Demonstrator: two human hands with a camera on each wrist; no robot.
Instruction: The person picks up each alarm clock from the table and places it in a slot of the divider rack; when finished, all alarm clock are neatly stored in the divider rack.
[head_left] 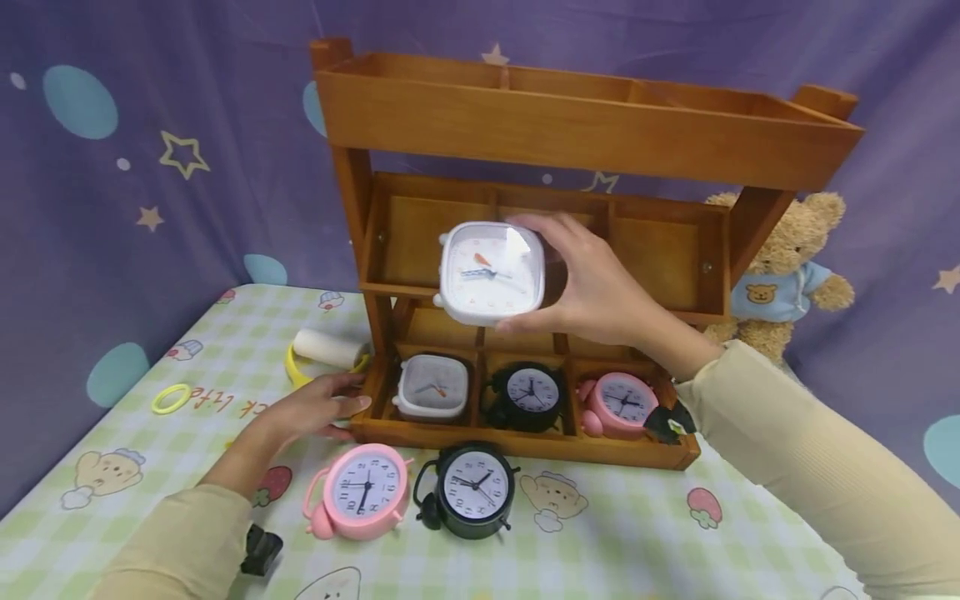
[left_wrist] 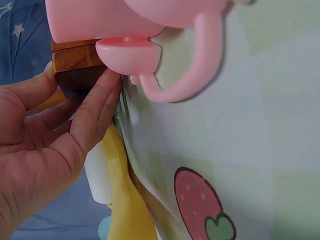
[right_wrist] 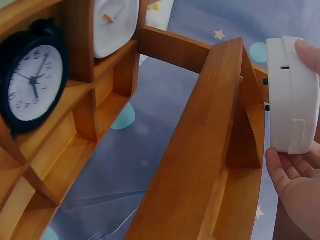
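My right hand (head_left: 588,279) grips a white square alarm clock (head_left: 491,273) between thumb and fingers, its face toward me, in front of the middle tier of a wooden shelf (head_left: 585,125). In the right wrist view the clock (right_wrist: 292,95) shows side-on, fingers at its edge. My left hand (head_left: 311,410) holds the shelf's lower left corner; in the left wrist view its thumb and fingers lie around the wooden end (left_wrist: 77,62). A pink alarm clock (head_left: 367,492) lies close to that hand on the tablecloth, beside a black alarm clock (head_left: 475,490).
The bottom tier holds another white clock (head_left: 432,386), a black clock (head_left: 532,396) and a pink clock (head_left: 622,404). Left of the shelf lie a white roll with a yellow handle (head_left: 330,348) and a yellow ring (head_left: 172,398). A teddy bear (head_left: 780,287) sits behind the right end.
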